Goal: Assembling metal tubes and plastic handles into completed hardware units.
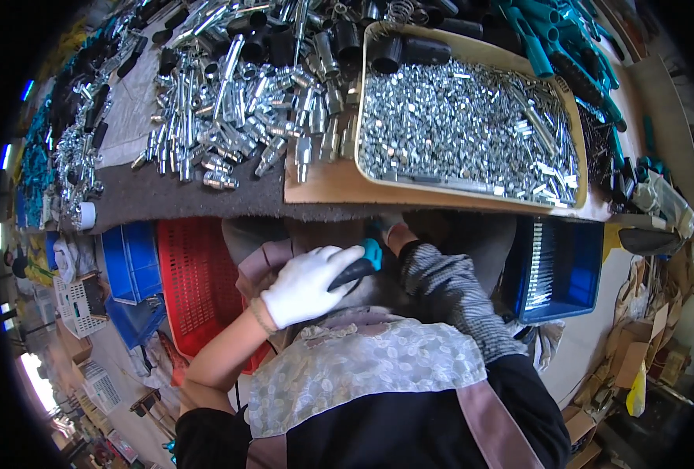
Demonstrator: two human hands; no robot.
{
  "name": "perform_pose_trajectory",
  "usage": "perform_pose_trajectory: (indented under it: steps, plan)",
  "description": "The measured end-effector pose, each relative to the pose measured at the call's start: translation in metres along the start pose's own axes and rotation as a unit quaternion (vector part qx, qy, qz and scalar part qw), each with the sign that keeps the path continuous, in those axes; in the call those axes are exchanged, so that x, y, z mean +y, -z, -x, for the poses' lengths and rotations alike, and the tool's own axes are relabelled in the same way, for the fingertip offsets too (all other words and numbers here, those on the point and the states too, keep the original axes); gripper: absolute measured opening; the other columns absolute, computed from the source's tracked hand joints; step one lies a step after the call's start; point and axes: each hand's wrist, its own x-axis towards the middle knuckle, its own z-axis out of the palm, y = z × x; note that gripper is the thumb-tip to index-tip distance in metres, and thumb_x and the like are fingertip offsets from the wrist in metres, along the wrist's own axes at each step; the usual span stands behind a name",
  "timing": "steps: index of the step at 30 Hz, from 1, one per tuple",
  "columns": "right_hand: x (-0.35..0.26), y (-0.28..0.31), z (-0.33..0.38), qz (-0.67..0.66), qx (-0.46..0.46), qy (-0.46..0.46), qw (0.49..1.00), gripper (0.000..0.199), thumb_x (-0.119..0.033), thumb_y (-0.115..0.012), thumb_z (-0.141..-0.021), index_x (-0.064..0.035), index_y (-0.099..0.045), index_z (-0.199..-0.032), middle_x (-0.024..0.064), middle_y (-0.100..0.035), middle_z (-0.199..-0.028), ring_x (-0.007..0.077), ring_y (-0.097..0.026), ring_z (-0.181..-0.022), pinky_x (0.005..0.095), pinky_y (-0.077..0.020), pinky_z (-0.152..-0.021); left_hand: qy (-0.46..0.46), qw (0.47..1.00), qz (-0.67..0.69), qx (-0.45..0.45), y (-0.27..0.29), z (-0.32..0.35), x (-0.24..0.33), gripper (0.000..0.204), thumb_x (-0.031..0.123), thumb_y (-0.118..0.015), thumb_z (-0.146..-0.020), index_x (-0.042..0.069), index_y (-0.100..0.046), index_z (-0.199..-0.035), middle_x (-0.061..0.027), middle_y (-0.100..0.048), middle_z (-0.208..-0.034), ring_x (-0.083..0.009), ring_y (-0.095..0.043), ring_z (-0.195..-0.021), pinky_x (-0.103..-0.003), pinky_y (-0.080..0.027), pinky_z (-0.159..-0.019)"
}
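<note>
My left hand (313,281), in a white glove, is closed around a teal-and-black plastic piece (371,255) below the table's front edge. The piece looks like a tool handle; its full shape is covered by my fingers. My right hand (396,234) reaches under the table edge, next to that piece, with a grey patterned sleeve over the forearm. Its fingers are mostly hidden in the shadow there, so I cannot make out what they touch.
Above my hands, a beige tray (472,187) full of small metal parts sits on the table. Loose metal fittings (241,117) lie left of it, teal plastic bodies (546,35) at the far right. A red basket (198,273) and a blue crate (577,281) flank my lap.
</note>
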Motion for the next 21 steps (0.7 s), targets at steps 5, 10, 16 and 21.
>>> perform_pose_trajectory:
  steps: [5,10,16,21]
  plan:
    - [0.002,0.005,-0.064,-0.032,-0.015,0.009,0.999,0.025,-0.026,-0.055,-0.096,-0.0104,-0.068,-0.111,0.0144,-0.066,-0.122,0.0305,-0.061,-0.114,0.0429,-0.0487,-0.097,0.027,1.0,-0.015,0.006,-0.032,-0.014,-0.025,0.047,0.033,-0.068,-0.086,0.012,-0.06,-0.127,-0.016,-0.067,-0.107,-0.0356,-0.066,-0.096,-0.043,-0.054,-0.084]
    - [0.005,0.005,-0.119,-0.067,-0.033,0.018,0.997,0.026,-0.026,-0.054,-0.096,-0.0107,-0.068,-0.113,0.0144,-0.066,-0.124,0.0302,-0.06,-0.117,0.0425,-0.0476,-0.099,0.072,0.996,-0.007,-0.053,-0.039,-0.031,-0.034,0.053,0.036,-0.069,-0.083,0.013,-0.06,-0.13,-0.017,-0.067,-0.112,-0.0358,-0.066,-0.1,-0.045,-0.054,-0.088]
    - [-0.002,0.008,-0.139,-0.106,-0.058,0.021,0.992,0.027,-0.026,-0.053,-0.097,-0.0111,-0.067,-0.115,0.0143,-0.064,-0.127,0.0298,-0.058,-0.12,0.0419,-0.0463,-0.101,0.053,0.997,0.022,-0.052,-0.057,-0.052,-0.046,0.055,0.037,-0.064,-0.087,0.015,-0.056,-0.137,-0.0189,-0.065,-0.123,-0.0375,-0.064,-0.109,-0.046,-0.05,-0.095]
    - [-0.056,-0.011,-0.09,-0.138,-0.121,0.035,0.982,0.029,-0.026,-0.052,-0.097,-0.0114,-0.067,-0.117,0.0142,-0.064,-0.129,0.0296,-0.057,-0.123,0.0415,-0.0452,-0.103,0.169,0.983,-0.062,-0.044,-0.093,-0.066,-0.042,0.055,0.047,-0.059,-0.09,0.011,-0.057,-0.133,-0.0197,-0.071,-0.106,-0.0392,-0.07,-0.088,-0.05,-0.055,-0.08]
